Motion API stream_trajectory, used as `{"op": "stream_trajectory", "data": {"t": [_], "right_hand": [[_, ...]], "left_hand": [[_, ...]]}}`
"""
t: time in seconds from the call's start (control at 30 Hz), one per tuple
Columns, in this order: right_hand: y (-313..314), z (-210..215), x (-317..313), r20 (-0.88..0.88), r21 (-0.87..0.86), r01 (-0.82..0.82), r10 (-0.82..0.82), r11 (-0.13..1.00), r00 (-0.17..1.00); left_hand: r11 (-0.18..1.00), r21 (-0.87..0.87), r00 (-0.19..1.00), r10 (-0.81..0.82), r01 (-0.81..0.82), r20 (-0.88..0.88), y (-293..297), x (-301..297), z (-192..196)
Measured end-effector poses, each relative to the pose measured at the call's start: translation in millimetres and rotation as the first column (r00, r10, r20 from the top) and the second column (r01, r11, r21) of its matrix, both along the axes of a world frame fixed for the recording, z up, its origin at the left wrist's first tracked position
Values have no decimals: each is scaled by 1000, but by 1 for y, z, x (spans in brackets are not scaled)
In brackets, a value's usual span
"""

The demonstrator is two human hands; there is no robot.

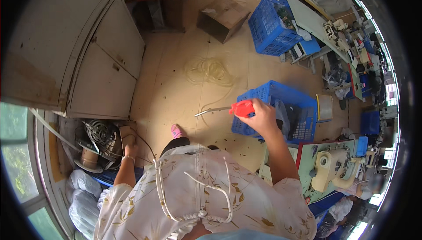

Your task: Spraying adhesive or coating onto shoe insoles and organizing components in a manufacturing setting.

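At the lower left of the frame the left hand (128, 138) reaches down into a dark heap of coiled wire (100, 132) with a brown tape spool (89, 157) in it, lying beside white plastic sacks (81, 196). Its fingers are sunk among the coils, so I cannot tell whether they are closed on anything. Above it, filling the upper left, stands a pale wooden cabinet (94, 55) with its doors shut.

In the middle, on the tan floor (171, 77), a clear hose (210, 71) lies in loose loops, probably left slack so the tool it feeds can travel. A pink slipper (176, 131) shows just below.

Right of centre the right hand (261, 117) is clenched around the red grip of an air blow gun (235, 108), arm stretched out, the thin metal nozzle pointing left toward the cabinet foot. Just behind the hand sits a blue plastic crate (281, 97), with another blue basket (270, 27) at the upper right. At the lower right a cream sewing machine (329, 167) rests on a green tabletop (307, 152).
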State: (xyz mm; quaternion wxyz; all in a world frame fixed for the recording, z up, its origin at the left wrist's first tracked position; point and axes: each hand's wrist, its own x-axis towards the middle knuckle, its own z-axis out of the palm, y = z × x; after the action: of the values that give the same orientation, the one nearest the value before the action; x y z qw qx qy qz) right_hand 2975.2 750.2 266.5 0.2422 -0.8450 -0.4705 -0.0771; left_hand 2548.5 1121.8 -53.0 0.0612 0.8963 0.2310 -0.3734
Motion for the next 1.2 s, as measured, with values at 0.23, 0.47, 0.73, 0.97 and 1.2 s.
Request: {"op": "stream_trajectory", "data": {"t": [0.23, 0.47, 0.73, 0.97, 1.2], "right_hand": [[141, -25, 124, -441, -5, 166, -151, 986, 885], [238, -133, 247, -770, 65, 8, 45, 998, 637], [260, -242, 394, -952, 167, 72, 141, 983, 270], [124, -400, 567, -670, -562, 277, -626, 779, 400], [42, -608, 703, -430, -791, 262, -807, 553, 404]], "left_hand": [[465, -877, 760, 527, 119, 382, -58, 386, 156], [-340, -931, 342, 897, 132, -280, -82, 566, 158], [-459, -887, 230, 859, -47, -457, -52, 705, 84], [-427, -638, -79, 863, -641, -498, 36, 827, -60], [-297, -577, -18, 899, -761, -439, 64, 890, -290]]}}
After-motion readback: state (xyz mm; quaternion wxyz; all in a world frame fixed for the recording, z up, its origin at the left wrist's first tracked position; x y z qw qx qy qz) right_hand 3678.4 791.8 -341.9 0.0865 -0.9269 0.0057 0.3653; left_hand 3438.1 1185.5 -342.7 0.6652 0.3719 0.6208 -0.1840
